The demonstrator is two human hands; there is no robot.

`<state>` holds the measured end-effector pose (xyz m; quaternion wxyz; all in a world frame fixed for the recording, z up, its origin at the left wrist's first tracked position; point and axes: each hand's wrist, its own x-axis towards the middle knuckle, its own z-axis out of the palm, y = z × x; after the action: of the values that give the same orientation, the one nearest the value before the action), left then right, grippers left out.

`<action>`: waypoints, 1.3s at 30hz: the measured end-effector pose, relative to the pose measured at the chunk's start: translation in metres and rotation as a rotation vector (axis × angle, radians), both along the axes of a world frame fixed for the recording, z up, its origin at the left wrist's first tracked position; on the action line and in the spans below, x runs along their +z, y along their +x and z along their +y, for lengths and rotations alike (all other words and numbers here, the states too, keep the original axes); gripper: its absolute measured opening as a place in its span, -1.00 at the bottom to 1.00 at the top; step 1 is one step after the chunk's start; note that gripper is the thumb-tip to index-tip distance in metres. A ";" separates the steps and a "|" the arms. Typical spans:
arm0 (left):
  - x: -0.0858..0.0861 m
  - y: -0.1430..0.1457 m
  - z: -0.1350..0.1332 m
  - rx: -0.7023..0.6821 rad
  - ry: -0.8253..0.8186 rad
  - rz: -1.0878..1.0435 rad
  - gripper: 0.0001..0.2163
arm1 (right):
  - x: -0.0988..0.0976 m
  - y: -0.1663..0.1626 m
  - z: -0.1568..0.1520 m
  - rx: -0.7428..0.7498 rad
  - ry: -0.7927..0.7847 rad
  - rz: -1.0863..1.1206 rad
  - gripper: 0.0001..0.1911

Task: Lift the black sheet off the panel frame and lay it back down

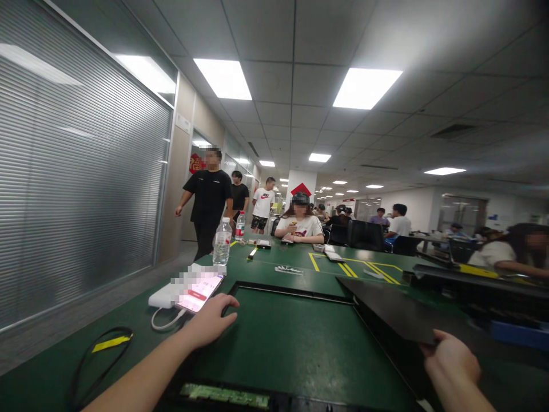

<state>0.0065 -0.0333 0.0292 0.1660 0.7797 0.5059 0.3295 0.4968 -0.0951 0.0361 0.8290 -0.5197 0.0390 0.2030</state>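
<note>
A large black rectangular frame [295, 293] lies flat on the green table, and its middle shows the tabletop. At its left side is my left hand [217, 317], fingers curled over the bar with the thumb a little apart. My right hand [452, 357] grips the edge of a thin black panel [394, 312], thumb on top. The panel is tilted up along the frame's right side; its far part is blurred. A green circuit board [225, 395] sits along the near side of the frame.
Left of the frame lie a lit phone [199, 294] with a white cable, a white power bank [160, 297] and a black strap [100, 363]. A water bottle [222, 243] stands behind. Across the table [274, 337], a seated person [300, 223] handles a small tool. People walk at left.
</note>
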 end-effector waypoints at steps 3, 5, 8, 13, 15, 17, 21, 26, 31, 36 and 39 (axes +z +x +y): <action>-0.001 -0.001 0.000 -0.006 -0.002 0.007 -0.71 | -0.008 0.005 0.001 -0.062 -0.016 0.092 -0.67; -0.002 -0.001 0.001 -0.009 0.003 0.006 -0.71 | -0.011 0.006 0.000 -0.044 0.021 0.167 -0.67; -0.004 -0.002 0.002 -0.007 0.014 0.008 -0.72 | -0.009 0.005 -0.003 -0.006 0.071 0.277 -0.62; -0.003 -0.003 0.002 -0.012 0.022 0.006 -0.74 | -0.006 0.001 -0.003 0.015 0.037 0.268 -0.43; -0.004 -0.003 0.002 -0.013 0.016 0.001 -0.74 | -0.006 0.000 -0.002 0.012 0.020 0.273 -0.40; -0.005 -0.004 0.003 -0.019 0.014 -0.002 -0.74 | -0.006 0.000 -0.002 0.013 0.020 0.285 -0.44; -0.008 -0.005 0.006 -0.029 0.021 0.016 -0.73 | -0.005 0.000 -0.003 0.039 0.039 0.280 -0.60; -0.008 -0.005 0.006 -0.028 0.034 0.041 -0.74 | -0.002 -0.002 -0.003 0.056 0.032 0.272 -0.65; -0.005 -0.004 0.003 -0.020 0.024 0.037 -0.74 | -0.003 -0.003 -0.002 0.101 0.067 0.267 -0.65; -0.005 -0.005 0.003 -0.022 0.033 0.020 -0.74 | 0.000 -0.009 -0.002 0.087 0.097 0.227 -0.62; -0.004 -0.005 0.002 -0.022 0.040 0.007 -0.74 | 0.003 -0.011 0.001 0.117 0.144 0.160 -0.67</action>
<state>0.0017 -0.0309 0.0254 0.1524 0.7895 0.4911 0.3350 0.4860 -0.0943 0.0393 0.8451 -0.4423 0.0601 0.2943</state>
